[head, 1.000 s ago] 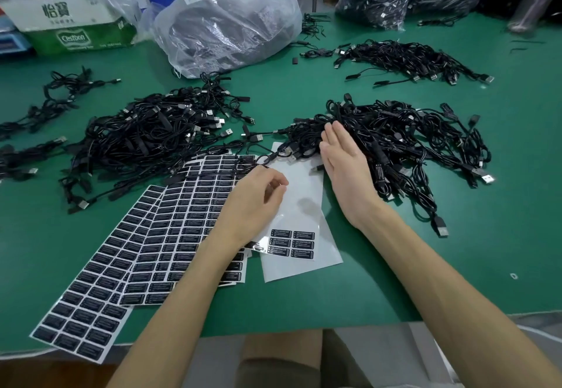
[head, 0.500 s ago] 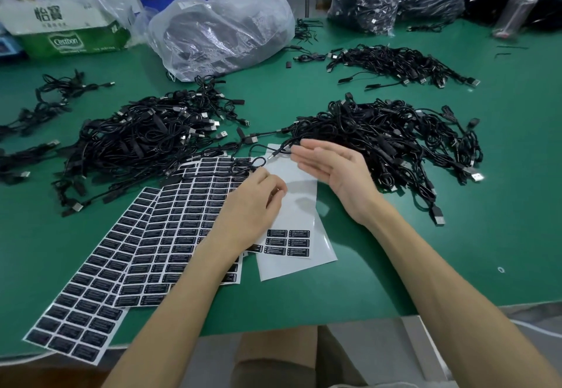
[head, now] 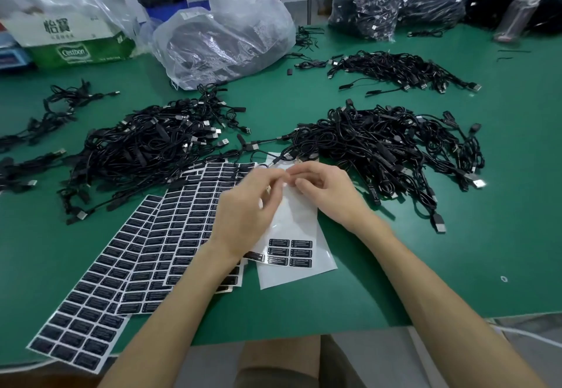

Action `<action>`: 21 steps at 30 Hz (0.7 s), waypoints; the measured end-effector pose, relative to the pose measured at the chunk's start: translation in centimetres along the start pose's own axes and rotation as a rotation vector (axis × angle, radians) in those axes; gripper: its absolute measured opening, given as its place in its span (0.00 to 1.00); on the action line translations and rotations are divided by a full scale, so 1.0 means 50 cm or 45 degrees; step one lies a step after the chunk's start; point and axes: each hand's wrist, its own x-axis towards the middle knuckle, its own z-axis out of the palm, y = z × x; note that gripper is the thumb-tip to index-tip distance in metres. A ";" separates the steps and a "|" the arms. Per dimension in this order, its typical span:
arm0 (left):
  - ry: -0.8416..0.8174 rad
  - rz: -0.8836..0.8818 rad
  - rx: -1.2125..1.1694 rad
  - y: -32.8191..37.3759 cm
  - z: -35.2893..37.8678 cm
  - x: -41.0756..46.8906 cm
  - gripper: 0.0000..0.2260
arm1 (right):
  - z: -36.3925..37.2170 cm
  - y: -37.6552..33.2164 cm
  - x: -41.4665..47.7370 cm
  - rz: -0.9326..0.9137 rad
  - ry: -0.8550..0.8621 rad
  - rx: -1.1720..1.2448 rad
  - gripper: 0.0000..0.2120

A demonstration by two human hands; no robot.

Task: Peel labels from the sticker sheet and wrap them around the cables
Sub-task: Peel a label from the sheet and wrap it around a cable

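Left hand [head: 251, 205] and right hand [head: 330, 194] meet, both curled, over the sticker sheet [head: 299, 223], whatever they pinch too blurred to tell; the cable pile [head: 380, 144] lies just beyond the right hand, the nearer one.

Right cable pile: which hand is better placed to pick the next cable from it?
Right, probably. The right hand lies just beside the pile, while the left hand is over the sticker sheets, farther away. Their fingertips meet now; what they hold is unclear.
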 end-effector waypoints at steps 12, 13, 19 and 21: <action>-0.061 -0.816 0.348 -0.169 -0.056 0.107 0.16 | 0.002 0.005 -0.003 0.032 -0.082 0.134 0.09; -0.143 -0.781 0.483 -0.184 -0.052 0.117 0.17 | 0.002 0.006 -0.002 0.035 -0.084 0.149 0.09; -0.525 -0.582 0.891 -0.213 -0.017 0.137 0.14 | 0.002 0.009 0.000 0.053 -0.089 0.210 0.09; -0.458 -0.608 0.896 -0.215 -0.015 0.136 0.12 | 0.003 0.010 0.002 0.055 -0.091 0.217 0.09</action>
